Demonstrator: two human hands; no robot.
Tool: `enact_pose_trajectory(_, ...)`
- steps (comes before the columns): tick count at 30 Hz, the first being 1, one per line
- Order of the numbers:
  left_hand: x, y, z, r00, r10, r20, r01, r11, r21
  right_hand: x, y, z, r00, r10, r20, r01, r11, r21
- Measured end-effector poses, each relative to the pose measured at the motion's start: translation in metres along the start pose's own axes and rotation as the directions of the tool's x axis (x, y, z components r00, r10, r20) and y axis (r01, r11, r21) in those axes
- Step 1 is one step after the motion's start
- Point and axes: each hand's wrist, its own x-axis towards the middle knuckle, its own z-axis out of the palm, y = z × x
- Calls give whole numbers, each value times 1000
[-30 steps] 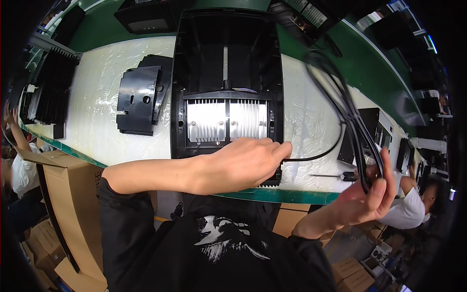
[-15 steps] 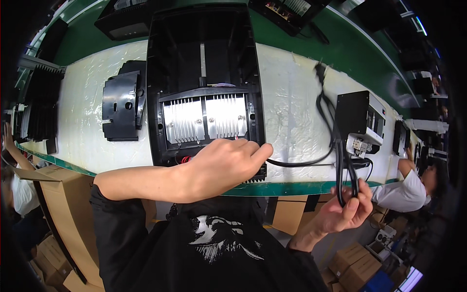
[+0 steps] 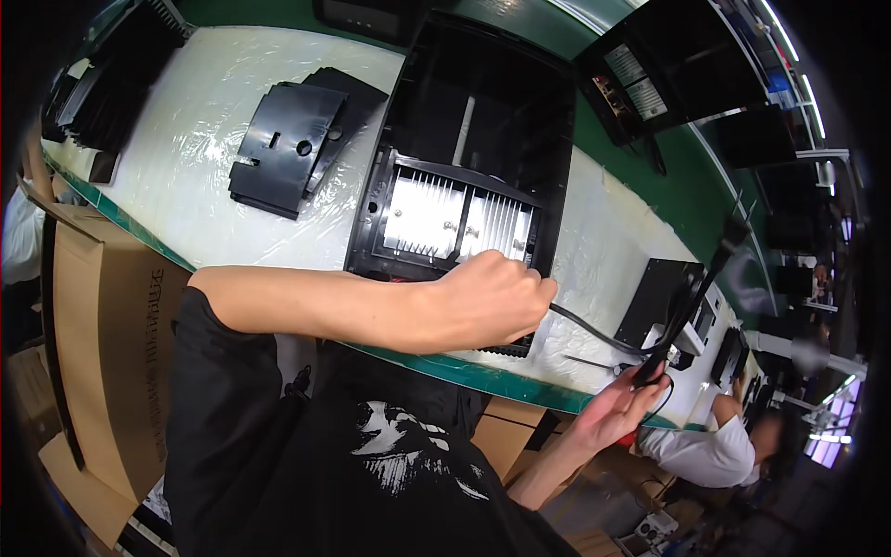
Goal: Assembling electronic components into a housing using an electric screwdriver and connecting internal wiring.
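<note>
Left hand [image 3: 501,299] curled shut on black cable [image 3: 663,354] over housing [image 3: 558,176]'s near-right corner; cable slants rightward and nearer; right hand [image 3: 620,408] pinches its gathered loops.

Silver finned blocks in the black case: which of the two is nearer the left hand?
The picture's right-hand block. The left hand overlaps its lower edge in this view; the other block sits farther left.
</note>
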Motion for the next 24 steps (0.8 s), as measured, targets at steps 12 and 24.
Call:
enact_pose_trajectory(12,2,0,-27,978,152,139,-135,983,-123,-129,-1,-24,909,265,322,167,477,-863)
enact_pose_trajectory(24,-23,5,-37,993,-2,118,10,997,-71,-10,22,63,702,574,421,-12,600,-800)
